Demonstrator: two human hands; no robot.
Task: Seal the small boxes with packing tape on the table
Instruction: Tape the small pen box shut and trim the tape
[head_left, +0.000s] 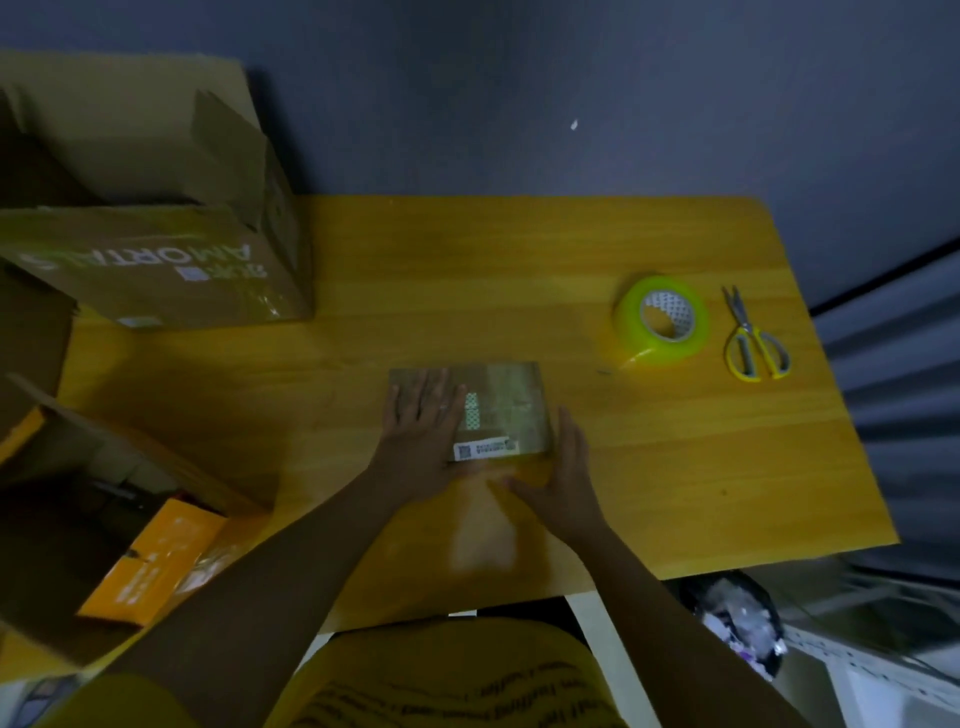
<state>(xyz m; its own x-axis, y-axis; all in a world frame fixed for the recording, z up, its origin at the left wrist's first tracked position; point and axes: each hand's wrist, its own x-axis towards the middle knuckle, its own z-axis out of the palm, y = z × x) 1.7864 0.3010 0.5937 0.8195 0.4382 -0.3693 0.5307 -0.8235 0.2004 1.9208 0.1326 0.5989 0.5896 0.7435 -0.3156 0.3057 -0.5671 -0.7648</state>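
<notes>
We take the small box (498, 405) as the landmark; it lies flat on the yellow wooden counter (519, 270), near the counter's front edge. On its near edge we see a white label (485, 449) with a square code and printed lines too small to read. A small pale sticker (471, 410) sits on its top face; its marking is not legible.

Our left hand (423, 431) lies flat on the left part of the box top, fingers straight and spread, gripping nothing. Our right hand (558, 478) rests against the box's right near corner, fingers straight and relaxed, also gripping nothing.

Far right of the box, and further back, the roll of packing tape (662, 322) lies on the counter, with a loose end touching the surface. Just beyond the roll lie yellow-handled scissors (753, 338), blades closed.

Far left of the box and behind it stands a large open carton (156, 249). Its side bears white lettering, upside down in this view, of which we read "AMORTA"; the rest is cut off. Its contents are hidden.

Left of the box and nearer to us, a second open carton (78, 493) holds an orange packet (150, 561) with white print that is too blurred to read.
</notes>
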